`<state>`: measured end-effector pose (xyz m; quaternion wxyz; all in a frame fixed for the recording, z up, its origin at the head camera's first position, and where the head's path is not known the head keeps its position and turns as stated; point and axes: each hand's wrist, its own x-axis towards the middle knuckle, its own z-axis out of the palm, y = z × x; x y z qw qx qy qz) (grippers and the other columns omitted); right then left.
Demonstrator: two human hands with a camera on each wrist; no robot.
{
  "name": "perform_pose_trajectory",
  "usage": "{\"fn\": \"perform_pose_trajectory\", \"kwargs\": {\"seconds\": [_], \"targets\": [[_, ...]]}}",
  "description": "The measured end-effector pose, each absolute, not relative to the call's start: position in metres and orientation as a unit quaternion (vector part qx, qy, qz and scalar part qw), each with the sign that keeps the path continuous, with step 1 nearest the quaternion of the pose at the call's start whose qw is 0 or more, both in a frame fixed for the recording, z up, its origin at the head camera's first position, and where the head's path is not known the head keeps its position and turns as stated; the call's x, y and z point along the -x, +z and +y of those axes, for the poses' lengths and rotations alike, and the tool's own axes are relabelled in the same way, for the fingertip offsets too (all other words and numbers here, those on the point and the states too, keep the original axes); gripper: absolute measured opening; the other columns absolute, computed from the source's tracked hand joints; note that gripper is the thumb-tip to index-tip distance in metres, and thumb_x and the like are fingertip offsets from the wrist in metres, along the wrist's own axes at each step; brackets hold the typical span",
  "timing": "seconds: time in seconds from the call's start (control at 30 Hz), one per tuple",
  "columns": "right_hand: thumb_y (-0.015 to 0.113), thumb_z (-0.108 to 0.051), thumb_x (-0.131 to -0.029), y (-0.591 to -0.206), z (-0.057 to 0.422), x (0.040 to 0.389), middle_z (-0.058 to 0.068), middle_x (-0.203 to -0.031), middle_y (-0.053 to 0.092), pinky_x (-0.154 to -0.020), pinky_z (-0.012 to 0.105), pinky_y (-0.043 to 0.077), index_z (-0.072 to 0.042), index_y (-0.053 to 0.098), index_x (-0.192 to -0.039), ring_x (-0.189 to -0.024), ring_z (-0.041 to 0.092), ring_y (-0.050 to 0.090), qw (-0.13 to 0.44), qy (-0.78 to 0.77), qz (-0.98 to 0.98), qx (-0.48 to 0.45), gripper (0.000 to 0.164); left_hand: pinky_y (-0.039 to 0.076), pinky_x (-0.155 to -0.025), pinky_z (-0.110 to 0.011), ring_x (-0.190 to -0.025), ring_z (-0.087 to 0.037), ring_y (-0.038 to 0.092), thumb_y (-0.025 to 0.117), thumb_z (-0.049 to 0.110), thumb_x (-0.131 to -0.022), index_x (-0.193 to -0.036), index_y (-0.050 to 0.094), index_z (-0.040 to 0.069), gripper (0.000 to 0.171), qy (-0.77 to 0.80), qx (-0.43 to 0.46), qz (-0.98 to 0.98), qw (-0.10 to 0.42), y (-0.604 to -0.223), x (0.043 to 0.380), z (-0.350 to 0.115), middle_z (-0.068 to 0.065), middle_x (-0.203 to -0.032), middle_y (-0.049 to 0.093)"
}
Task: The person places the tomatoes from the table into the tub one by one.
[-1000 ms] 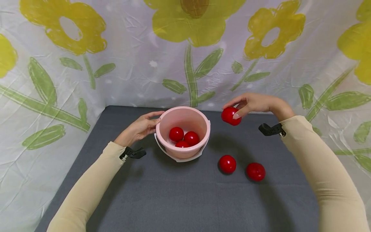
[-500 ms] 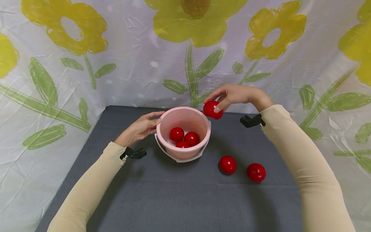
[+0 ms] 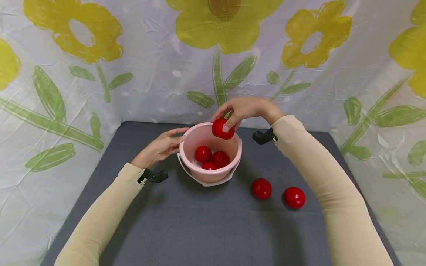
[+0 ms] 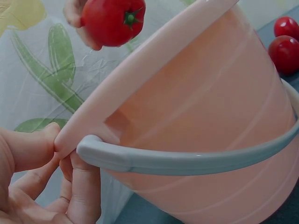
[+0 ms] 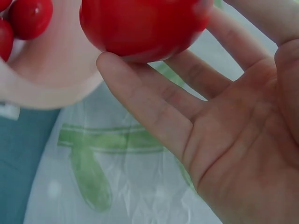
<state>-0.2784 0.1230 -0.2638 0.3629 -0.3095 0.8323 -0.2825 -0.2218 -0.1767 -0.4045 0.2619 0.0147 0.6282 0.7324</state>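
The right hand (image 3: 245,109) pinches a red tomato (image 3: 219,129) between thumb and fingers, its green stem end (image 4: 132,17) facing the left-wrist view. Those fingers hold it above the far right part of the rim of a pink bucket (image 3: 210,177), clear of it. The left hand (image 3: 159,148) pinches the rim on the bucket's left side, thumb against one face and fingers against the other. Right beside these left fingers, the pale handle (image 4: 196,162) meets the bucket and hangs down around its front. Inside the bucket, below and left of the right fingers, sit three more tomatoes (image 3: 202,154). Nearer the person and to the right of the right fingers, two loose tomatoes (image 3: 261,188) rest on the dark desk (image 3: 199,229), near each other but apart.
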Motion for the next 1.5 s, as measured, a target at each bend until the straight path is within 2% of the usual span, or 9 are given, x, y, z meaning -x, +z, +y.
{"fn": "perform_pose_trajectory", "kwargs": {"seconds": [0.27,0.5,0.83,1.13,1.37,1.5], "targets": [[0.071,-0.017,-0.088,-0.278,0.093,0.282,0.005,-0.137,0.057,-0.090,0.042,0.059,-0.015,0.057,-0.139,-0.123,0.026,0.057,0.384,-0.285,0.819,0.318,0.052,0.060,-0.079,-0.024,-0.093,-0.007,0.070,0.051,0.012,-0.103,-0.154,0.035,0.014,0.054,0.734,-0.016,0.627,0.262,-0.406,0.223,-0.176,0.001,-0.125,0.059],[0.072,-0.017,-0.086,-0.288,0.076,0.282,0.005,-0.135,0.058,-0.090,0.039,0.059,-0.016,0.059,-0.137,-0.121,0.025,0.055,0.383,-0.273,0.817,0.333,0.053,0.060,-0.079,-0.024,-0.096,-0.008,0.068,0.049,0.013,-0.104,-0.155,0.032,0.015,0.054,0.737,-0.016,0.622,0.266,-0.405,0.223,-0.175,0.001,-0.129,0.056],[0.070,-0.015,-0.087,-0.307,0.064,0.282,0.006,-0.136,0.061,-0.094,0.037,0.057,-0.015,0.061,-0.135,-0.124,0.024,0.055,0.395,-0.262,0.804,0.359,0.049,0.060,-0.077,-0.024,-0.090,-0.007,0.068,0.049,0.011,-0.103,-0.155,0.032,0.013,0.054,0.737,-0.013,0.622,0.264,-0.404,0.223,-0.174,0.006,-0.119,0.062],[0.071,-0.016,-0.087,-0.321,0.055,0.278,0.005,-0.138,0.058,-0.093,0.037,0.058,-0.019,0.061,-0.135,-0.125,0.023,0.052,0.409,-0.241,0.806,0.352,0.049,0.060,-0.076,-0.024,-0.088,-0.007,0.068,0.048,0.008,-0.103,-0.155,0.031,0.012,0.055,0.739,-0.014,0.620,0.264,-0.405,0.223,-0.174,0.004,-0.121,0.059],[0.069,-0.017,-0.090,-0.324,0.059,0.277,0.009,-0.141,0.055,-0.098,0.047,0.055,-0.019,0.058,-0.138,-0.124,0.024,0.055,0.430,-0.271,0.793,0.335,0.050,0.059,-0.076,-0.024,-0.089,-0.007,0.067,0.048,0.010,-0.104,-0.154,0.032,0.012,0.053,0.736,-0.015,0.623,0.263,-0.405,0.224,-0.173,0.003,-0.121,0.059],[0.068,-0.016,-0.090,-0.323,0.062,0.279,0.011,-0.143,0.054,-0.101,0.051,0.053,-0.016,0.057,-0.140,-0.125,0.026,0.054,0.419,-0.275,0.792,0.349,0.051,0.059,-0.075,-0.024,-0.089,-0.007,0.068,0.048,0.011,-0.104,-0.154,0.032,0.012,0.053,0.736,-0.014,0.623,0.264,-0.405,0.223,-0.174,0.004,-0.120,0.060]]}}
